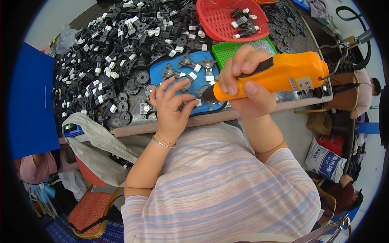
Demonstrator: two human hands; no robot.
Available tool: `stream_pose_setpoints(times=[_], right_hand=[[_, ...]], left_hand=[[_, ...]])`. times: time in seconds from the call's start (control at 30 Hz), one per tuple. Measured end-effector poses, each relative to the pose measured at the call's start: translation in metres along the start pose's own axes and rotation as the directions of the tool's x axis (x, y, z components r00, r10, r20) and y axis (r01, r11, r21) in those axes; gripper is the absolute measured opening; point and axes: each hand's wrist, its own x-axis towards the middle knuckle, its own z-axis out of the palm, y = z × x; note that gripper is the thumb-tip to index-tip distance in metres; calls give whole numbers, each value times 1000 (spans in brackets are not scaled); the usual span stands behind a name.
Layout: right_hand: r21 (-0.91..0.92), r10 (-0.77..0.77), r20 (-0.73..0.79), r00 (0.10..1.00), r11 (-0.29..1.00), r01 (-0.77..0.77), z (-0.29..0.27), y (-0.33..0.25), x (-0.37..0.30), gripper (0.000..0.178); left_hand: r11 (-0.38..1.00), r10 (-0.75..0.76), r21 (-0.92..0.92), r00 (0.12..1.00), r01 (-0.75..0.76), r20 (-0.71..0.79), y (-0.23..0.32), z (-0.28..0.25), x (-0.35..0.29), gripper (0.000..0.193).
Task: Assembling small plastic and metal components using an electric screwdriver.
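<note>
My right hand [251,87] is wrapped round an orange electric screwdriver [279,75], held almost level with its black nose pointing left. At the thin bit, the thumb and forefinger of my left hand [172,105] come together. Whatever they pinch there is too small to make out. My other left fingers are raised and slightly spread. Below both hands lies a blue mat [160,72]. Several black plastic parts with white ends, such as this bracket [208,69], rest on it, some with a round disc and a shiny screw head at the middle.
A big heap of black-and-white parts [129,36] covers the table's left and back. Loose black discs [142,77] lie left of the mat. Behind it stand a green tray [221,50] of small metal pieces and a red basket [210,24]. A cable [362,60] hangs at right.
</note>
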Motion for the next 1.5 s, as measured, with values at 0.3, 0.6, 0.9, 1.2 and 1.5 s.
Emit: stream_pose_setpoints(times=[0.3,0.6,0.9,1.2,1.5], right_hand=[[-3,30,21,999,1000,-30,6,3,-1,23],[9,87,46,995,996,-87,10,7,-4,24],[-54,135,17,991,990,-134,5,12,-6,24],[-117,190,114,975,977,-177,11,24,-5,24],[-59,173,49,984,984,-170,17,27,-4,25]], left_hand=[[973,-91,-212,996,92,12,-7,1,-3,12],[974,-71,-210,994,86,77,-8,0,-15,22],[892,-215,358,955,276,-202,-59,-80,-53,47],[705,-511,492,847,511,-147,-97,-96,-71,55],[977,-130,196,960,82,248,-67,-99,-25,61]])
